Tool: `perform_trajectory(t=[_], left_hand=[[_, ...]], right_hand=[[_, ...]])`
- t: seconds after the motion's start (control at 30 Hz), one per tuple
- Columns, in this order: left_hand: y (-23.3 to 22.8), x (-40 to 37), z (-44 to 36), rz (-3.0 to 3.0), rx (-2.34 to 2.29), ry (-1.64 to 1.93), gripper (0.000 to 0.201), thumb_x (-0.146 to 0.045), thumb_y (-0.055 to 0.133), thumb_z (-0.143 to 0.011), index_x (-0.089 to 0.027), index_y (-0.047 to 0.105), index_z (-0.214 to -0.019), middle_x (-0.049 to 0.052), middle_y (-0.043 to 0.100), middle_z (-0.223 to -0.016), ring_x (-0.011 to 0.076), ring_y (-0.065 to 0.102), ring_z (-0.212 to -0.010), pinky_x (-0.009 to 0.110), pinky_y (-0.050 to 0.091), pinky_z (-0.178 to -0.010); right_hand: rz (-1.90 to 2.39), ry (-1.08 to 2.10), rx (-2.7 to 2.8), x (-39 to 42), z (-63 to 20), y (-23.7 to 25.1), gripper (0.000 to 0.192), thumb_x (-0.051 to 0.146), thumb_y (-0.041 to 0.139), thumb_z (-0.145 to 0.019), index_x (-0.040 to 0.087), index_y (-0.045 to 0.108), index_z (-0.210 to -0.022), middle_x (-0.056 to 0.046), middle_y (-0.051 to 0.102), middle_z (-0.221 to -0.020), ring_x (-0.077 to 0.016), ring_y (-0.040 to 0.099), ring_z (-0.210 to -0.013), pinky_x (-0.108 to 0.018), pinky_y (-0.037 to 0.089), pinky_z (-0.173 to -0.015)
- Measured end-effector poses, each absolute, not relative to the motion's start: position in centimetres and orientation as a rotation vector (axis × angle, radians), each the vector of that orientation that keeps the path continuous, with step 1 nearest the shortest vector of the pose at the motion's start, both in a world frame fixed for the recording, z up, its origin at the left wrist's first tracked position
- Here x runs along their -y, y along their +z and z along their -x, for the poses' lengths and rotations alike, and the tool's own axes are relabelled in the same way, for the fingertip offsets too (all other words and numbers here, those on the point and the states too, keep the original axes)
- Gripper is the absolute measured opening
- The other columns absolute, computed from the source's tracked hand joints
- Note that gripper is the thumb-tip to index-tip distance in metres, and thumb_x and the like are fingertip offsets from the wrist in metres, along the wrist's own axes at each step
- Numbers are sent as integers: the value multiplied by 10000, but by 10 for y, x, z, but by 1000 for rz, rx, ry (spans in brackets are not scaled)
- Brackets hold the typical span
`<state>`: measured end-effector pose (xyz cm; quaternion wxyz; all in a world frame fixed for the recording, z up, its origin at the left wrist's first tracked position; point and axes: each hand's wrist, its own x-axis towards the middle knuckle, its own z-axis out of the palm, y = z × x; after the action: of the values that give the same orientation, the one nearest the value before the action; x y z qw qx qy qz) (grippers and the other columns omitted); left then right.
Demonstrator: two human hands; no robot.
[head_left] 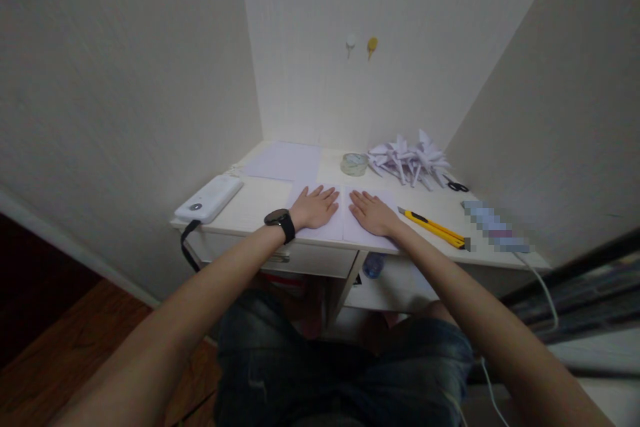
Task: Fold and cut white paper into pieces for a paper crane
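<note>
White desk (pixel 260 203), hands (pixel 316 209) (pixel 373 215) flat on paper (pixel 348 227)

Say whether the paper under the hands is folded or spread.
Spread: the paper lies flat under the left hand and right hand, a crease-like line between.

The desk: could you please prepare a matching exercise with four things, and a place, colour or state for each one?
1. Left hand
2. Cutter knife
3. White device
4. Scissors

A. Mostly yellow, to the right of the right hand
B. At the left end of the desk
C. Black, beside the folded paper shapes
D. Palm down on white paper

Pairs: 1-D, 2-A, 3-B, 4-C
</note>
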<state>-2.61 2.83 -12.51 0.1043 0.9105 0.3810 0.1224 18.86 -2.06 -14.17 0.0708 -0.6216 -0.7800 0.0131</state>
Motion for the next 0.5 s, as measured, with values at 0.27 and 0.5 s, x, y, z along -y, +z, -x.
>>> perform_trajectory(t=[0.27,0.5], left_hand=[[-119,-45,42,-2680,-1026,410,509,-396,388,-953,-237,473,-1430,79,379,-1537,308,254,-1455,538,44,-1170],[-107,2,77,-2804,-992,409,828,-707,448,-847,-175,399,-1478,195,290,-1558,384,197,-1459,525,57,-1161]], right_hand=[[1785,56,2397,18,-198,-136,700,528,131,-988,112,273,-1533,-114,247,-1590,-312,200,-1471,-487,187,-1188],[1542,85,2465,69,-201,-129,769,634,234,-955,136,255,-1539,-130,244,-1585,-284,163,-1480,-483,192,-1196]])
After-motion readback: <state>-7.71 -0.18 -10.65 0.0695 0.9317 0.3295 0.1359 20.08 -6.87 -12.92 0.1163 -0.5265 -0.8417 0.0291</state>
